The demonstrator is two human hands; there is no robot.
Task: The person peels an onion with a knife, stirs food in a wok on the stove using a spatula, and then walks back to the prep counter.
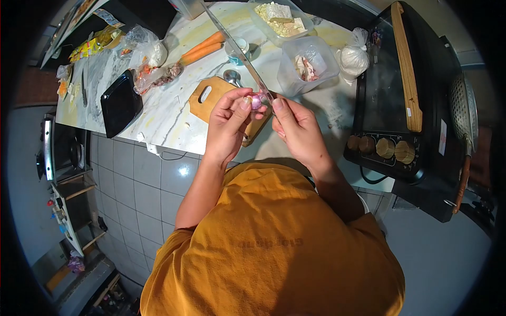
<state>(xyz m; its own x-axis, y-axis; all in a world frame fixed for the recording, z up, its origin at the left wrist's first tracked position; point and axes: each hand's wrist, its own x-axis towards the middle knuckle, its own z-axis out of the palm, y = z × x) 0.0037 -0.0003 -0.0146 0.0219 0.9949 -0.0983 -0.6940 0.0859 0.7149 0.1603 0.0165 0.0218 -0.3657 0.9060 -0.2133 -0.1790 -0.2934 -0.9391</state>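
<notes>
My left hand point(230, 118) pinches a small purple shallot point(256, 101) between thumb and fingers, above the wooden cutting board point(200, 108). My right hand point(299, 125) is closed on a knife point(237, 50), whose long blade points up and away to the left. The lower part of the blade is close beside the shallot; whether they touch I cannot tell. The knife's handle is mostly hidden in my fingers. Behind my left hand, a metal spoon point(232, 77) lies at the board's far edge.
Beyond the board are carrots point(203, 53), a small tub point(236, 52), a container with meat point(288, 73) and one with tofu point(258, 26). A black tray point(120, 105) and plastic bags point(153, 50) lie left. A tied white bag point(353, 62) and a black oven point(387, 100) stand right.
</notes>
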